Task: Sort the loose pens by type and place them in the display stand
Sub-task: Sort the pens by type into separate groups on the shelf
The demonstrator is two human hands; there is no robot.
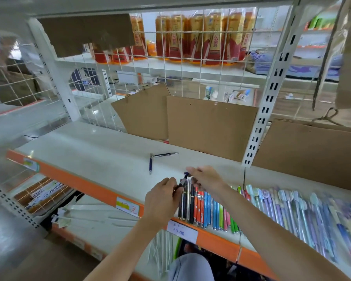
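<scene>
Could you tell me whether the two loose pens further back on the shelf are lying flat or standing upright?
Lying flat. The blue pen and the dark pen both rest lengthwise on the shelf, apart from the sorted row.

"东鹏" on red-gold bottles (195,35), "元" on yellow shelf tag (128,206)

White metal shelf (93,153): row of plastic pens (211,207) along front right; two dark loose pens (156,159) behind-left; brown cardboard sheets (211,124) at back.
</scene>
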